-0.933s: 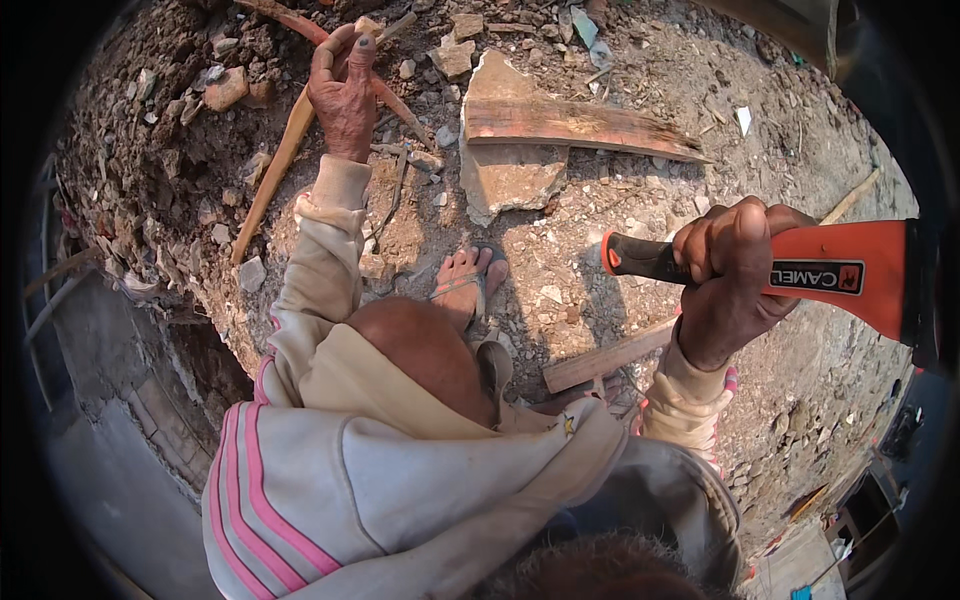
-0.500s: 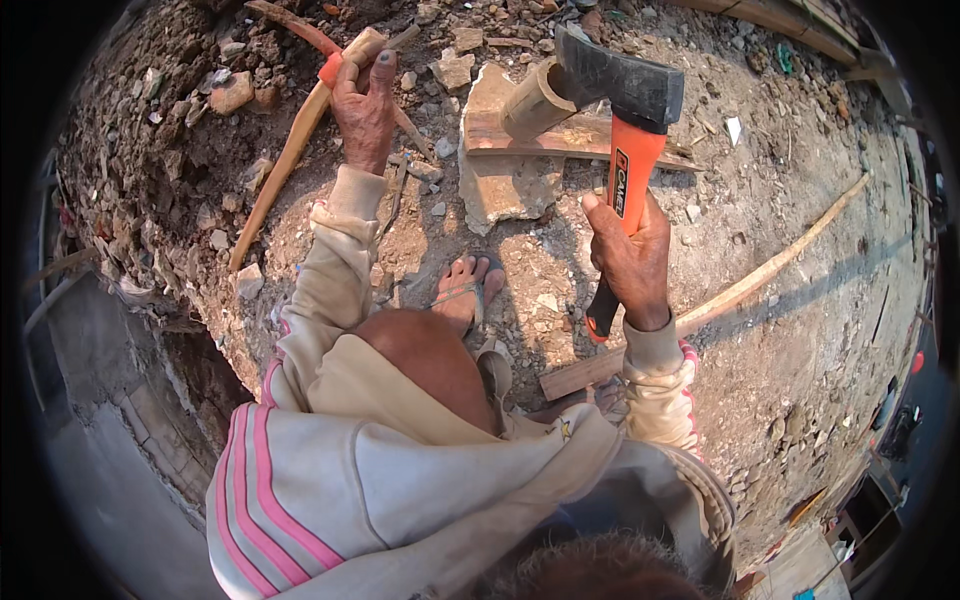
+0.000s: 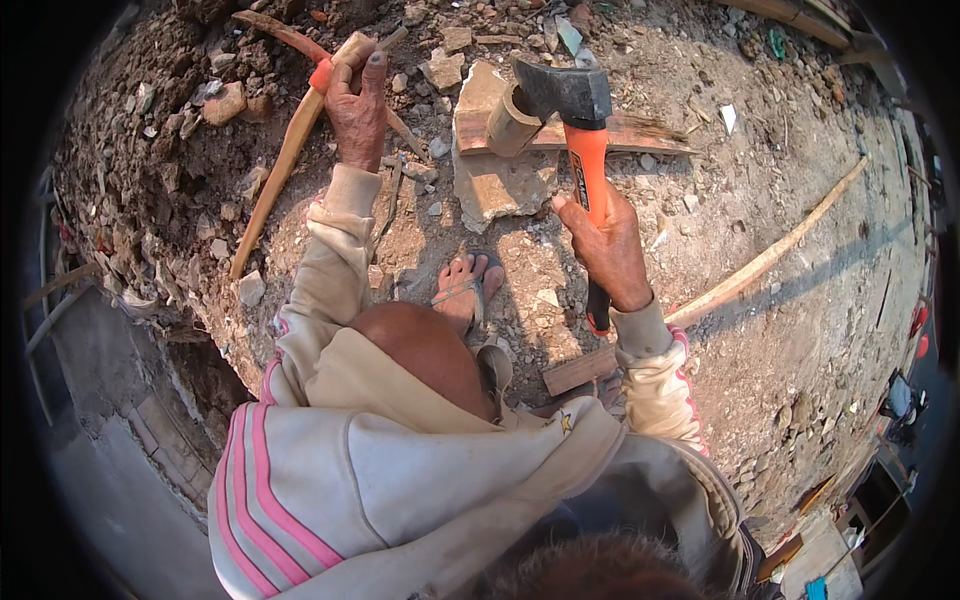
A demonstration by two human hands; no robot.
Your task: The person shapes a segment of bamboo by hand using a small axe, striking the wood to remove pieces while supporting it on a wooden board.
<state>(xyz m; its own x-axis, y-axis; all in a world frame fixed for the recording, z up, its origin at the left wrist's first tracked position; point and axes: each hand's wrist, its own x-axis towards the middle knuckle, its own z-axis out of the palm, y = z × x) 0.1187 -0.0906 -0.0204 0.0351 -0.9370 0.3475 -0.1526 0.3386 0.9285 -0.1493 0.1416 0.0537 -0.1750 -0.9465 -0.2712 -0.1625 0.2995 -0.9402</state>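
Two hands busy — my right (image 3: 612,252) grips the orange handle of a hatchet (image 3: 587,155), its black head against a short hollow tube (image 3: 508,130) above the far plank (image 3: 632,134). Far left, my left (image 3: 357,118) grasps a pick (image 3: 287,162) — fingers curled round its wood beside the red collar.

The pale jacket (image 3: 440,485) has pink stripes (image 3: 262,480), stained sleeves (image 3: 332,245) and a yellow star (image 3: 566,422).
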